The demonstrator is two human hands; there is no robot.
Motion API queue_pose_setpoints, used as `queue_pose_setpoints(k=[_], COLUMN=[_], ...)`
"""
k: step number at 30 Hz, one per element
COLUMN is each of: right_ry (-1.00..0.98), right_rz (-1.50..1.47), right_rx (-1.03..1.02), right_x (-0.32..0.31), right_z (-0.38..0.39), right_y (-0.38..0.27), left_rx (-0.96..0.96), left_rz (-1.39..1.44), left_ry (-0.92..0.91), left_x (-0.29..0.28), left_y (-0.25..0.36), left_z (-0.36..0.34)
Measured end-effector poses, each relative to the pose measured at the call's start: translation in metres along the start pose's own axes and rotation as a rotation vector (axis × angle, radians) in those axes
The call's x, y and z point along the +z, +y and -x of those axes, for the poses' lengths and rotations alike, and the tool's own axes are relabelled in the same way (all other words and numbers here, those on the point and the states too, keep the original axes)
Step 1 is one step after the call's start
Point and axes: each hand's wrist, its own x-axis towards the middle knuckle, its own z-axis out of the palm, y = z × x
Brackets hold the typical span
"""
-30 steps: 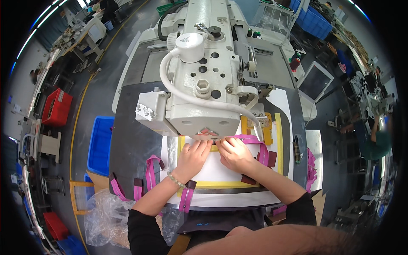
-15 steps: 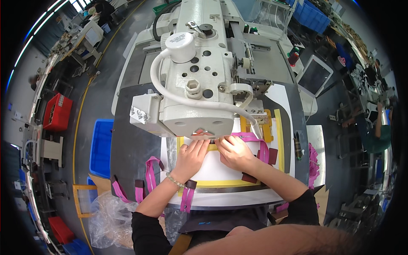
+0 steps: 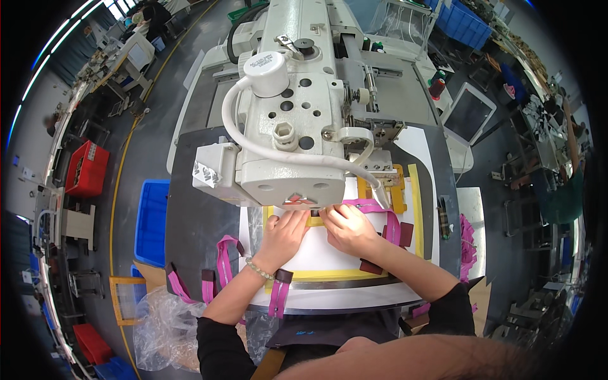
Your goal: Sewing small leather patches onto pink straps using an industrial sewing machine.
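Observation:
My left hand (image 3: 284,237) reaches under the front of a white sewing machine head (image 3: 293,183), fingers closed together with their tips by a small dark tab (image 3: 315,214). Opposite it, my right hand (image 3: 346,229) is closed in a pinch at the same tab. A pink zipper strip (image 3: 367,204) leads from behind the right fingers, then bends down on the right past dark red patches (image 3: 406,235). The fingertips are partly hidden, so what the left ones grip does not show. Beneath both hands lies a white sheet (image 3: 323,253) edged with yellow tape (image 3: 329,275).
More pink zipper strips (image 3: 225,261) with dark ends lie left of and below my left forearm. A blue bin (image 3: 152,221) stands left of the table, above crumpled clear plastic (image 3: 164,329). To the right are a screen (image 3: 470,113) and a pink bundle (image 3: 467,247).
My fingertips have drawn very slightly apart, and more of the dark tab shows between them. Otherwise the hands and the zipper strips stay in place.

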Motion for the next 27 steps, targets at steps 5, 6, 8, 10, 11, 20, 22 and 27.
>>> queue_pose_setpoints(k=[5,6,8,10,11,20,22,27], right_ry=[0.001,0.002,0.021,0.04,0.039,-0.005,-0.002,-0.011], right_rz=[0.008,0.012,0.029,0.047,0.059,0.031,0.033,0.029], right_rx=[0.001,0.0,-0.022,-0.044,-0.047,-0.006,-0.009,-0.011], right_x=[0.0016,0.0016,0.0002,-0.0001,0.0005,0.0002,0.0001,-0.0002], right_z=[0.0017,0.0015,-0.0004,-0.0009,-0.0006,0.0005,0.0003,0.0005], right_y=[0.0001,-0.0001,0.0007,0.0012,0.0013,0.0006,0.0002,-0.0001], left_rx=[0.077,0.108,0.114,0.121,0.125,0.091,0.076,0.101], left_rz=[-0.003,-0.003,0.007,0.017,0.031,0.043,0.029,0.029], left_ry=[0.027,0.033,0.032,0.031,0.039,0.042,0.033,0.019], left_x=[-0.0038,-0.0041,-0.0032,-0.0022,-0.0015,-0.0054,-0.0057,-0.0036], left_y=[-0.0012,-0.0016,-0.0016,-0.0016,-0.0018,0.0008,0.0006,-0.0001], left_z=[-0.0024,-0.0024,-0.0016,-0.0011,-0.0008,-0.0029,-0.0027,-0.0023])
